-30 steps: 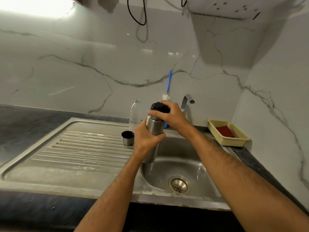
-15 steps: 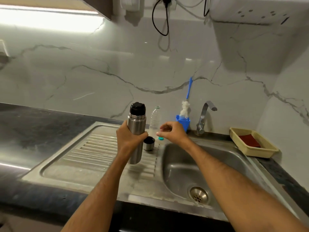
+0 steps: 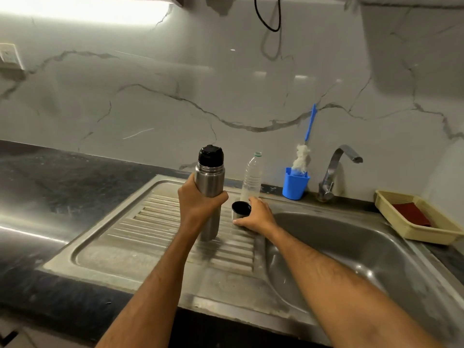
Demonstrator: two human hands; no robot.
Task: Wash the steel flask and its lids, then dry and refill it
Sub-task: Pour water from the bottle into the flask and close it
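Right side of the frame has a tan basket (image 3: 414,232) with a red cloth (image 3: 411,214) in it on the dark counter (image 3: 62,187). Blue cup (image 3: 294,185) holding a brush (image 3: 302,153) sits center-right beside the tap (image 3: 336,167), and a black cable (image 3: 267,16) hangs up top.

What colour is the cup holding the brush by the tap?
Blue cup, in the head view.

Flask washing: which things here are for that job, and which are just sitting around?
For the job:
steel flask, held by the left hand
cup lid, at the right hand
sink
tap
bottle brush

Just sitting around:
plastic bottle
yellow tray
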